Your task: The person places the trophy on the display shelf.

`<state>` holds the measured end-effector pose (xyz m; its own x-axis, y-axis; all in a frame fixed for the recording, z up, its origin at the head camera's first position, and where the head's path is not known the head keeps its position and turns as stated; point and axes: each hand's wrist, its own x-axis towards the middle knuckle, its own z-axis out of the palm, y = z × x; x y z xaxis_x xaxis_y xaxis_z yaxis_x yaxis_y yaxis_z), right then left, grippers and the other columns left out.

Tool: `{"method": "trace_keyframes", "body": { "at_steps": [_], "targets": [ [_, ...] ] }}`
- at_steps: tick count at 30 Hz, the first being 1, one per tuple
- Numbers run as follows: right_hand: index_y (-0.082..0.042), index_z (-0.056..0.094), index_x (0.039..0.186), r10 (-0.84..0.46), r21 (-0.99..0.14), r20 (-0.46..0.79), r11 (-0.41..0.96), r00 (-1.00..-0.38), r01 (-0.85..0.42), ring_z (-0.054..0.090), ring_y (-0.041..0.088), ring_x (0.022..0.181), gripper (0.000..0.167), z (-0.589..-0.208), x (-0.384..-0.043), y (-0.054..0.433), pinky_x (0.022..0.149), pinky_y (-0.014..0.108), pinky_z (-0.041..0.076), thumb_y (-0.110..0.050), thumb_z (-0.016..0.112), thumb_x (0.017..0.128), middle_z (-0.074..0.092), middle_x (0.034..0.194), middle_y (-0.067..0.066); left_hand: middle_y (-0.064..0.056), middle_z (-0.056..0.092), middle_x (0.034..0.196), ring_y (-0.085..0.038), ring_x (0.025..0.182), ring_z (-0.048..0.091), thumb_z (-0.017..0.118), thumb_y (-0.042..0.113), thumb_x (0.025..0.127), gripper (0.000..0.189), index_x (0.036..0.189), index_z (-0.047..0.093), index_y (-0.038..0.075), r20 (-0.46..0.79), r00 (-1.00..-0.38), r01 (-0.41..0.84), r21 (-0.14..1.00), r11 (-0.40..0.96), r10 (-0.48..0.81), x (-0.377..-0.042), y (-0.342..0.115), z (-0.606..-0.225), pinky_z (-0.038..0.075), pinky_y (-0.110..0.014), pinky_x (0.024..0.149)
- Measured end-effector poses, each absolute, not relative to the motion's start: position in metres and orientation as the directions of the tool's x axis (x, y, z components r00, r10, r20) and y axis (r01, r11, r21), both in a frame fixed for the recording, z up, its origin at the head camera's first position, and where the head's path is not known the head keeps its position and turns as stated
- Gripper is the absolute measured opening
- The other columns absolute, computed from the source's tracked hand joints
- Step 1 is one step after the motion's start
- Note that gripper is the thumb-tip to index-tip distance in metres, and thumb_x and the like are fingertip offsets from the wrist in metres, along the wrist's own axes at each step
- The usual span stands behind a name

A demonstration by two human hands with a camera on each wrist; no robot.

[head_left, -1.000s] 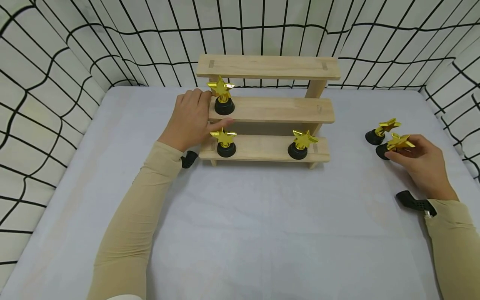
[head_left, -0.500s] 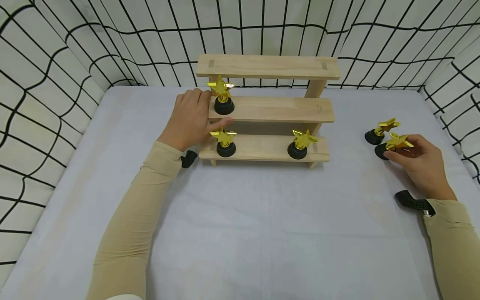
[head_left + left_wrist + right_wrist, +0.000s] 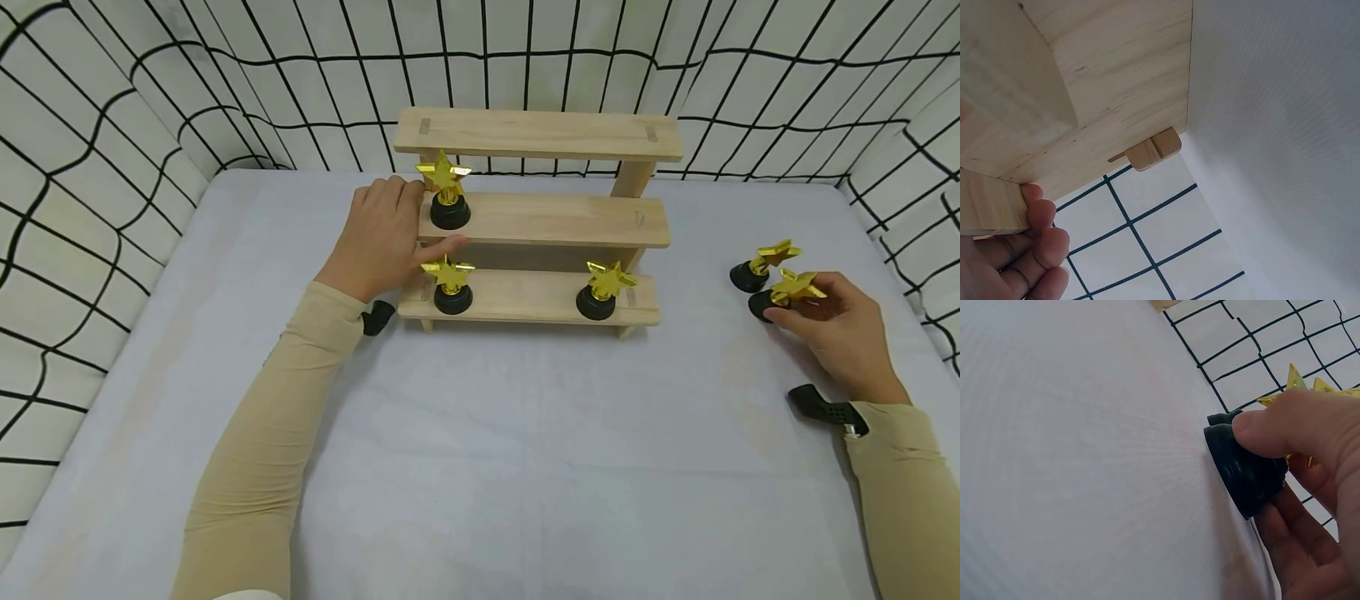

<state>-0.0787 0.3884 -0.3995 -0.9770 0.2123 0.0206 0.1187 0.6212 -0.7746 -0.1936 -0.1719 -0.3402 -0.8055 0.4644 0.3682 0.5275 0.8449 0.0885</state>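
Observation:
A three-tier wooden shelf (image 3: 555, 218) stands at the back of the table. My left hand (image 3: 386, 237) grips its left end; in the left wrist view the fingers (image 3: 1050, 248) curl round the edge of a board. On the middle tier, beside that hand, is a gold star trophy (image 3: 448, 208) with a black base. The bottom tier carries a star trophy (image 3: 452, 298) at left and another star trophy (image 3: 596, 301) at right. Out to the right, my right hand (image 3: 847, 329) pinches a star trophy (image 3: 1244, 469) by its black base, thumb on the near side.
Right behind the held trophy stands another star trophy (image 3: 750, 275) on the white-covered table (image 3: 525, 450). A black wire grid (image 3: 540, 58) over white walls encloses the back and both sides. Black wrist cameras (image 3: 825, 408) sit at both cuffs.
My right hand and the trophy it pinches have shifted very slightly left and toward me. My left hand keeps its grip on the shelf.

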Motion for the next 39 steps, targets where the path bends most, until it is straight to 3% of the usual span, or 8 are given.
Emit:
{"method": "trace_keyframes", "body": {
  "at_steps": [11, 22, 32, 39],
  "targets": [
    [-0.030, 0.060, 0.124, 0.239, -0.778, 0.010, 0.612, -0.971, 0.142, 0.056, -0.019, 0.097, 0.047, -0.398, -0.073, 0.390, 0.081, -0.004, 0.043, -0.017, 0.085, 0.087, 0.055, 0.113, -0.027, -0.022, 0.061, 0.113, -0.037, 0.105, 0.055, 0.066, 0.068, 0.090, 0.084, 0.131, 0.056, -0.005, 0.337, -0.809, 0.535, 0.082, 0.841, 0.481, -0.196, -0.167, -0.339, 0.042, -0.052, 0.093],
    [-0.027, 0.061, 0.124, 0.244, -0.764, 0.074, 0.637, -0.967, 0.102, 0.055, -0.013, 0.099, 0.047, -0.383, -0.076, 0.384, 0.084, -0.005, 0.043, -0.011, 0.084, 0.086, 0.054, 0.112, -0.027, -0.022, 0.061, 0.116, -0.037, 0.106, 0.054, 0.065, 0.068, 0.090, 0.085, 0.133, 0.055, -0.004, 0.328, -0.817, 0.525, 0.079, 0.848, 0.475, -0.194, -0.169, -0.337, 0.041, -0.051, 0.093],
    [-0.036, 0.059, 0.111, 0.212, -0.736, 0.146, 0.676, -0.966, 0.037, 0.056, -0.019, 0.094, 0.050, -0.365, -0.078, 0.377, 0.083, -0.005, 0.043, -0.001, 0.082, 0.084, 0.053, 0.108, -0.029, -0.022, 0.062, 0.119, -0.038, 0.109, 0.055, 0.065, 0.068, 0.090, 0.085, 0.135, 0.055, -0.003, 0.327, -0.821, 0.519, 0.088, 0.850, 0.467, -0.193, -0.171, -0.337, 0.042, -0.052, 0.094],
    [-0.037, 0.059, 0.114, 0.165, -0.698, 0.196, 0.716, -0.967, -0.020, 0.054, -0.017, 0.097, 0.053, -0.350, -0.080, 0.370, 0.087, -0.006, 0.041, 0.002, 0.081, 0.085, 0.052, 0.110, -0.030, -0.021, 0.061, 0.119, -0.038, 0.110, 0.055, 0.065, 0.069, 0.090, 0.086, 0.136, 0.054, -0.003, 0.320, -0.829, 0.508, 0.092, 0.856, 0.458, -0.192, -0.173, -0.336, 0.042, -0.052, 0.094]
  ]
}}
